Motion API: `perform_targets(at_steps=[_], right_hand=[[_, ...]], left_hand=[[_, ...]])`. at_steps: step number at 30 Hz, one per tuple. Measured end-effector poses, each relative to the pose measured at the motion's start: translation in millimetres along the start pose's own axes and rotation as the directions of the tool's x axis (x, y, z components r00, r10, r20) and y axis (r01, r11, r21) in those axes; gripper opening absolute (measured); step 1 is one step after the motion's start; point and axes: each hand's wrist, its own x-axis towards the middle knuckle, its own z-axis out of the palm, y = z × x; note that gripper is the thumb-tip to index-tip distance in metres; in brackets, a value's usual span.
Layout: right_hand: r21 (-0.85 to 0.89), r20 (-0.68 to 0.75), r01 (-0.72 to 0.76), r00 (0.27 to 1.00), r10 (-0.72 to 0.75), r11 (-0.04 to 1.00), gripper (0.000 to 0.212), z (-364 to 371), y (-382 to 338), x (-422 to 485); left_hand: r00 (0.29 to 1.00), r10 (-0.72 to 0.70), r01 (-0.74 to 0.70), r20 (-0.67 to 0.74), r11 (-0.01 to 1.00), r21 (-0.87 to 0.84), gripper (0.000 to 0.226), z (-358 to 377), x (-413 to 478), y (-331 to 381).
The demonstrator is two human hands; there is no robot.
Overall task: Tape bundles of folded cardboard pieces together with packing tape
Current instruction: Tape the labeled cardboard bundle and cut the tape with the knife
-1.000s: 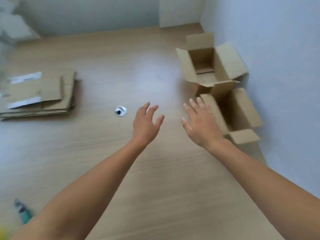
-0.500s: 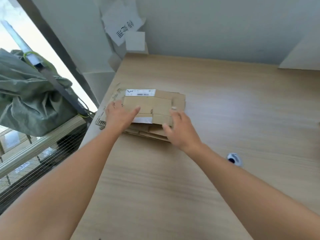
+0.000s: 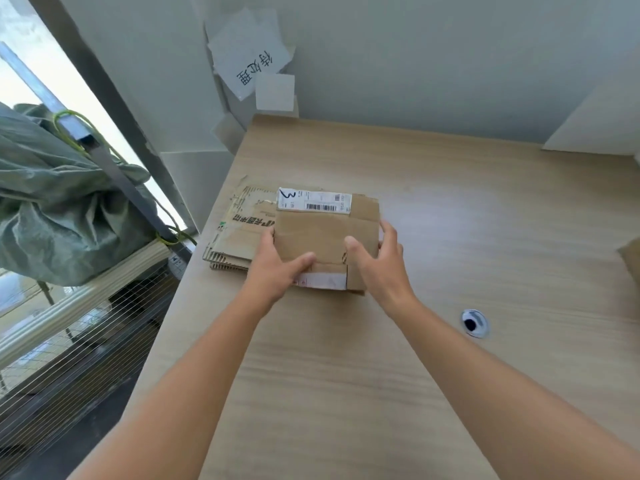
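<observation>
**Both hands grip a labelled cardboard piece at the table's left edge**

A pale wooden table fills most of the view. A green sack hangs beside it by the window.

A stack of flattened cardboard lies at the table's left edge, printed with Chinese characters that read upside down from here. On it sits the folded cardboard piece.

The left hand grips its left side, thumb on top. The right hand grips its right side, thumb on top and fingers curled round the edge.

A paper sheet on the wall carries handwritten Chinese characters. A white shipping label on the piece's far edge shows a barcode and a handwritten "3"; its small print is unreadable.

A small round black-and-white object lies to the right, well apart.
</observation>
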Motion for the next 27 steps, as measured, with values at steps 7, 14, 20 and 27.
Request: perform_targets(at_steps=[7, 14, 20, 27], right_hand=[[0.125, 0.023, -0.009, 1.000, 0.006, 0.992, 0.094, -83, 35, -140], [0.255, 0.108, 0.052, 0.991, -0.082, 0.966, 0.072, -160, 120, -312], [0.256, 0.148, 0.080, 0.982, -0.121, 0.963, 0.059, -179, 190, -420], [0.052, 0.176, 0.173, 0.968, -0.180, 0.984, 0.060, -184, 220, -449]], left_hand=[[0.985, 0.079, -0.066, 0.152, 0.994, -0.091, 0.082, 51, -160, 9], [0.963, -0.049, 0.067, 0.263, 0.996, -0.061, 0.068, 111, -367, -19], [0.910, -0.320, 0.401, 0.265, 0.841, -0.362, 0.037, 126, -458, -42], [0.924, -0.241, 0.335, 0.296, 0.884, -0.326, 0.062, 130, -471, -46]])
